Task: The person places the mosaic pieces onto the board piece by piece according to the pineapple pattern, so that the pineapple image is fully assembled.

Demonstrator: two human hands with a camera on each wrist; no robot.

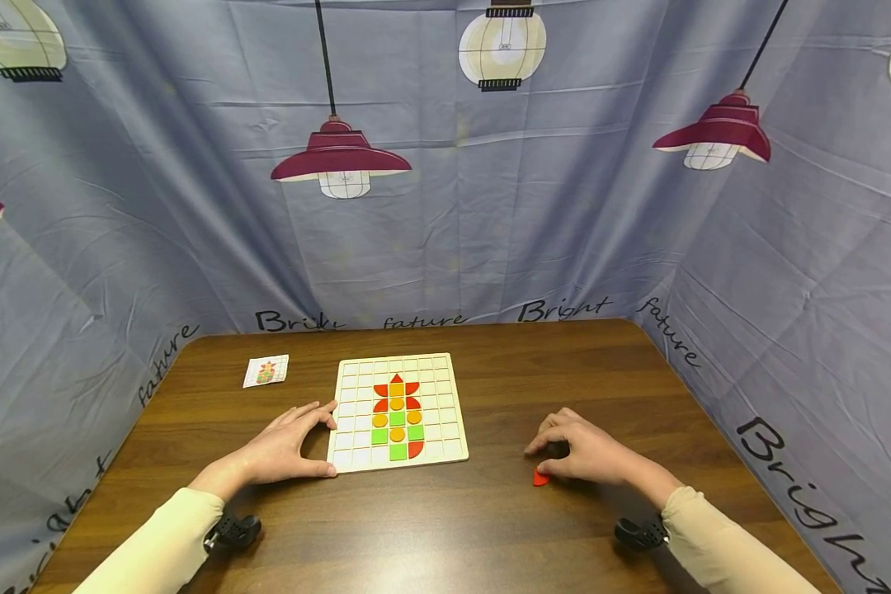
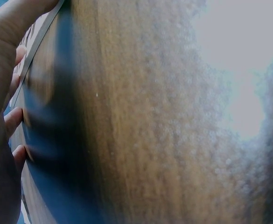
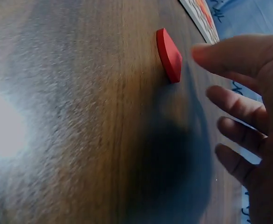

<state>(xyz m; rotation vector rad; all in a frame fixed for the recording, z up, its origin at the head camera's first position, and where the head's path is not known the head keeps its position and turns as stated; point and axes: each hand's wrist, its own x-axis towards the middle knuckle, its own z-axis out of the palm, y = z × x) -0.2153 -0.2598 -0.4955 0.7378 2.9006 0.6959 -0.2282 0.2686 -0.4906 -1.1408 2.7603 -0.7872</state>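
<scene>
A pale wooden grid board (image 1: 445, 388) lies mid-table with red, orange and green tiles set in a flower-like figure (image 1: 397, 417). My left hand (image 1: 289, 441) rests flat against the board's left edge (image 2: 38, 35), fingers straight. My right hand (image 1: 582, 454) hovers low over the table to the right of the board, fingers loosely bent and holding nothing. A red petal-shaped tile (image 1: 540, 478) lies on the wood just under its thumb side; in the right wrist view the red tile (image 3: 169, 53) lies a little clear of the fingertips (image 3: 206, 49).
A small picture card (image 1: 266, 371) showing the same figure lies at the back left of the brown wooden table (image 1: 490, 528). A grey lamp-print cloth (image 1: 490, 206) walls in three sides.
</scene>
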